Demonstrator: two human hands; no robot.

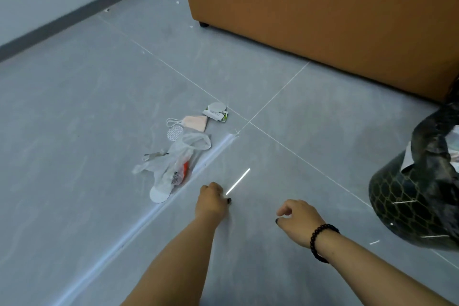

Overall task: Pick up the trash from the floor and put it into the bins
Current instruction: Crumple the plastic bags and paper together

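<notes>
Two bare forearms reaching over grey floor (87,107), left hand (211,200) curled, grip empty, right hand (299,218) loosely curled, empty, trash (178,156) just beyond, black bag (417,196) right.

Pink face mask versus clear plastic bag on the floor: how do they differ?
The pink face mask is opaque, compact and lies folded flat; the clear plastic bag is see-through, longer and crumpled, with something orange inside. The mask lies farther from the hands, the bag nearer. Both rest on the grey floor, untouched.
</notes>
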